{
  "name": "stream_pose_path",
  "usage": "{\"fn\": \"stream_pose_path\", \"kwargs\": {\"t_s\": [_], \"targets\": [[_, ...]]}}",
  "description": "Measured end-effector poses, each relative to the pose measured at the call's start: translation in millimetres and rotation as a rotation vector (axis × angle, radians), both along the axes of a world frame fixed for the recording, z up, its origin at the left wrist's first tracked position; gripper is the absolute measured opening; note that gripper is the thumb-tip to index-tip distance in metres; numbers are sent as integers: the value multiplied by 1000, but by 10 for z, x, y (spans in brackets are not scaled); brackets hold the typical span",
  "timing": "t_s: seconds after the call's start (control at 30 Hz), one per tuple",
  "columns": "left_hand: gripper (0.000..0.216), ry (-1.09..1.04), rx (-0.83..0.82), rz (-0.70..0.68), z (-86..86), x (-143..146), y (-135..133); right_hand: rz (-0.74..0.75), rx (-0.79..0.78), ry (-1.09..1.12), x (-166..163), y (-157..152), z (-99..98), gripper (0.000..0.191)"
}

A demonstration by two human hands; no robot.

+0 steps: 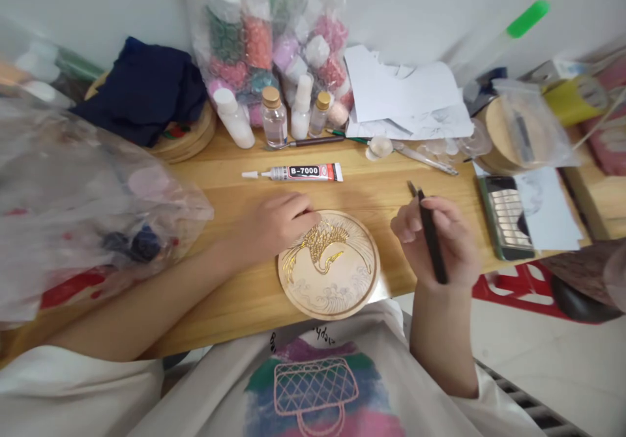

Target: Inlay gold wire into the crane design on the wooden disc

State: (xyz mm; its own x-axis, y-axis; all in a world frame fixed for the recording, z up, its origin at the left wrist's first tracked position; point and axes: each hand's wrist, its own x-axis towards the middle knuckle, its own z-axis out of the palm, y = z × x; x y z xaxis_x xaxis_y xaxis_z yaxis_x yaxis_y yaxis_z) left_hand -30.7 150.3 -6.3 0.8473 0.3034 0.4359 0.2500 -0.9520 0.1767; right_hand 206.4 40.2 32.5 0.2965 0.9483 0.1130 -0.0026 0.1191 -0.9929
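A round wooden board (337,300) lies at the table's front edge, bearing a crane outlined in gold wire and pencilled wave lines below it. My left hand (281,225) rests at its upper left rim, fingers bent and pressed onto the edge; the fingertips are partly hidden. To the right of the board, my right hand (443,241) is raised with slim black tweezers (431,241) gripped between thumb and fingers, tips pointing up and away from me. The tweezers are apart from the board. Behind the board lies a B-7000 glue tube (306,172) with its nozzle pointing left.
Small bottles (274,117) stand along the back, before a clear bag of coloured jars (257,39). White papers (401,94) lie at the back. A phone (509,218) is at the right. Plastic bags (98,195) and dark blue cloth (147,91) occupy the left.
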Motion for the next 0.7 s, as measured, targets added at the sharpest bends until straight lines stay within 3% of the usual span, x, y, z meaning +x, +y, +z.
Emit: {"fn": "stream_pose_path", "kwargs": {"t_s": [0.2, 0.27, 0.37, 0.47, 0.7], "targets": [[30, -25, -7, -26, 50, 6, 18, -4, 7, 55, -192, 32, -60, 24], [32, -24, -83, -40, 95, 9, 30, -64, -4, -81, -246, 19, -94, 26], [33, -28, -203, -44, 176, 8, 48, -175, -58, -463, -255, -27, -150, 14], [35, 0, -218, -54, 232, 6, 56, -111, -111, -726, -196, -74, -205, 11], [38, 86, -106, -16, 184, 46, 34, 1, -120, -716, -149, -95, -285, 8]]}}
